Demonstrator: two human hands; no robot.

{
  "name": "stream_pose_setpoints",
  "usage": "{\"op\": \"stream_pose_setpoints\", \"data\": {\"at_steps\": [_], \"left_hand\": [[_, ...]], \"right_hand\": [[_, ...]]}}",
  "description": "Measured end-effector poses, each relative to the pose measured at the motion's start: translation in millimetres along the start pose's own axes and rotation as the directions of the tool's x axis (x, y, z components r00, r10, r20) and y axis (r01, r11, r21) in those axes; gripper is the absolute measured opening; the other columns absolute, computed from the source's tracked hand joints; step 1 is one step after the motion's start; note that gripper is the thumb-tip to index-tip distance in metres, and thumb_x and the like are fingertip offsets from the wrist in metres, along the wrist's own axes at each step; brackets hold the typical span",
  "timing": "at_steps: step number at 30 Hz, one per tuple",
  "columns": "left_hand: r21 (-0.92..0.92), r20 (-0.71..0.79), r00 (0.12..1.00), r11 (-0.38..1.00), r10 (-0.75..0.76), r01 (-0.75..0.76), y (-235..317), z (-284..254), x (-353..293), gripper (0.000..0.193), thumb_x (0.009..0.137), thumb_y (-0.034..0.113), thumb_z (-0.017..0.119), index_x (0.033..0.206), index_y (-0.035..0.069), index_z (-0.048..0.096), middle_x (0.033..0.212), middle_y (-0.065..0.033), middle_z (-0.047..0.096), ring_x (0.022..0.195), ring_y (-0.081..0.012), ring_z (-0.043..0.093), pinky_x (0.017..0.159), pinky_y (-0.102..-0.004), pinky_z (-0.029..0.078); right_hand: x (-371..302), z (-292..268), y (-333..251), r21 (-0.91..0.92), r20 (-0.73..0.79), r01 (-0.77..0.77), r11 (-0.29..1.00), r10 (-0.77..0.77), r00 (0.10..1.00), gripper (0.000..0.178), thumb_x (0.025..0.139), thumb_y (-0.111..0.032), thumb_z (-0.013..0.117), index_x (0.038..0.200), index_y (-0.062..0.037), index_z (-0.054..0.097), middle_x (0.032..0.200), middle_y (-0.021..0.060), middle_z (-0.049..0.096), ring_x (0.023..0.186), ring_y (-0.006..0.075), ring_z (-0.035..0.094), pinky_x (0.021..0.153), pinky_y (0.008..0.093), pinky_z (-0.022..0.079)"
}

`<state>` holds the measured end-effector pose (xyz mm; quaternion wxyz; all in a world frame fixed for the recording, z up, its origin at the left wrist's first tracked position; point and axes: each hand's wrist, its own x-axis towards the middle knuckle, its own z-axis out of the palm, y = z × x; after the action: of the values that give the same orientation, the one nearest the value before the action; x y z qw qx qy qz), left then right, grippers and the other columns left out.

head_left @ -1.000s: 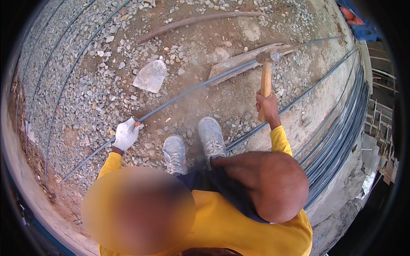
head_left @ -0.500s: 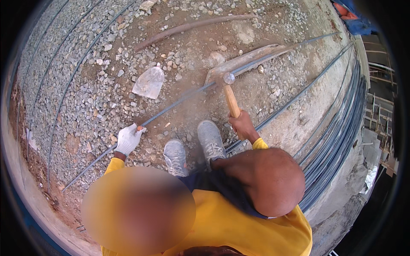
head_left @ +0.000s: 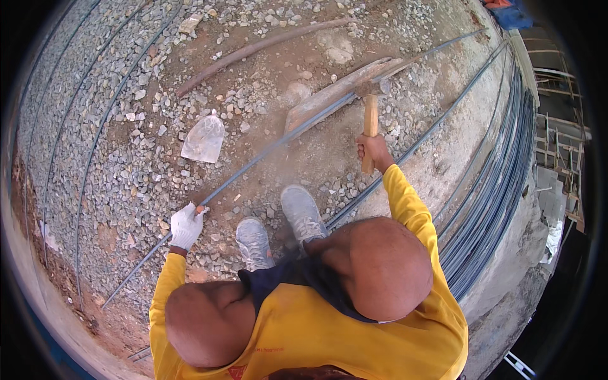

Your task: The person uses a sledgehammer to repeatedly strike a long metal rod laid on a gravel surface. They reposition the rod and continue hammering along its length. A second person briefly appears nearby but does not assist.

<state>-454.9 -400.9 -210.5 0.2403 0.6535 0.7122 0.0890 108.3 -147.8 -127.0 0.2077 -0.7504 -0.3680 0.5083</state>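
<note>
My left hand (head_left: 186,227), in a white glove with an orange spot near its fingertips, is closed around a long steel reinforcing bar (head_left: 247,169). The bar slants across the ground from lower left to upper right. Its far portion rests along a worn wooden board (head_left: 320,103). My bare right hand (head_left: 375,151) grips the wooden handle of a hammer (head_left: 371,117). The hammer's metal head is over the far part of the board, at the bar's line. Whether it touches the bar, I cannot tell.
A clear plastic bag (head_left: 204,139) lies on the gravel, with a curved brown pole (head_left: 259,44) beyond it. Another bar (head_left: 437,126) runs to the right of my feet. A bundle of steel bars (head_left: 500,196) lies along the right edge; several single bars (head_left: 104,130) cross the left gravel.
My right hand has moved forward and right, bringing the hammer head over the board. My left hand stays closed on the bar. The whole view has shifted slightly.
</note>
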Motion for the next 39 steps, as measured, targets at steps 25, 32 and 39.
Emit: {"op": "stream_pose_setpoints", "data": {"at_steps": [25, 32, 39], "left_hand": [[-0.454, 0.828, 0.55, 0.441, -0.113, 0.774, 2, -59, 16, 0.039, 0.1, 0.04, 0.071, 0.08, 0.006, 0.069, 0.061, -0.003, 0.061, 0.047, -0.0158, 0.054, 0.046, -0.0305, 0.041], [-0.396, 0.84, 0.523, 0.5, -0.141, 0.771, 36, -92, -8, 0.029, 0.1, 0.034, 0.072, 0.086, 0.009, 0.071, 0.069, 0.0015, 0.063, 0.057, -0.0098, 0.057, 0.052, -0.0263, 0.043], [-0.448, 0.583, 0.753, 0.653, -0.304, 0.611, 28, -120, -89, 0.021, 0.091, 0.02, 0.081, 0.082, 0.004, 0.071, 0.07, 0.0053, 0.059, 0.067, -0.0046, 0.051, 0.061, -0.0269, 0.042]], "right_hand": [[-130, 3, 114, -0.183, -0.167, 0.113, 0.977, -0.144, 0.975, 0.058, 0.097, -0.019, 0.074, 0.146, 0.0042, 0.052, 0.102, 0.0117, 0.069, 0.088, 0.0263, 0.071, 0.08, 0.0412, 0.06], [-64, -20, 66, 0.207, -0.253, 0.266, 0.941, -0.211, 0.944, 0.074, 0.102, -0.037, 0.075, 0.158, -0.0014, 0.042, 0.138, 0.0199, 0.062, 0.119, 0.0293, 0.066, 0.096, 0.0417, 0.057], [71, 9, -27, 0.906, -0.086, 0.115, 0.408, -0.087, 0.992, 0.055, 0.107, -0.048, 0.066, 0.144, -0.011, 0.047, 0.115, 0.0141, 0.066, 0.098, 0.0236, 0.066, 0.078, 0.0382, 0.058]]}}
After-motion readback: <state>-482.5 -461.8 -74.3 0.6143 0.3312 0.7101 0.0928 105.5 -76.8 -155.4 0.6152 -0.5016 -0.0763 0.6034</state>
